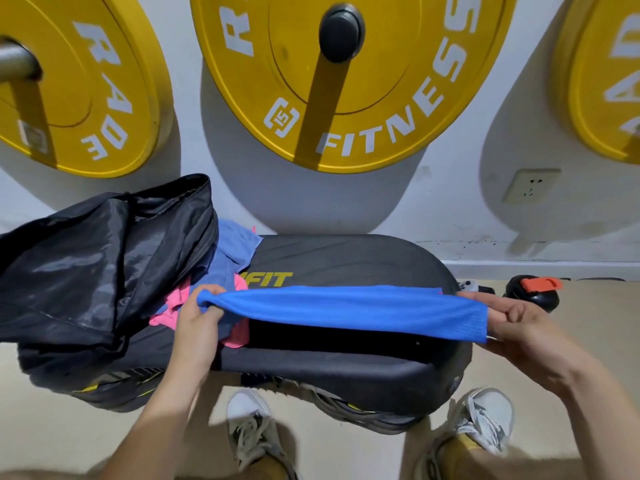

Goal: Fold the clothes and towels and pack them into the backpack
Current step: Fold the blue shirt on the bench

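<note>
— Where is the blue towel [346, 308] held?
— Stretched over the bench [346, 258], long axis running fingers to fingers: one end is bunched in the curled left hand [197, 322], the other is pinched by the right hand [519, 327].
— And the backpack [104, 258]?
— Open, just outside the left fingers; that hand is judged nearer.

Ribbed blue cloth towel [346, 308], glossy black nylon backpack [97, 258], matt padded bench [346, 261]
</note>
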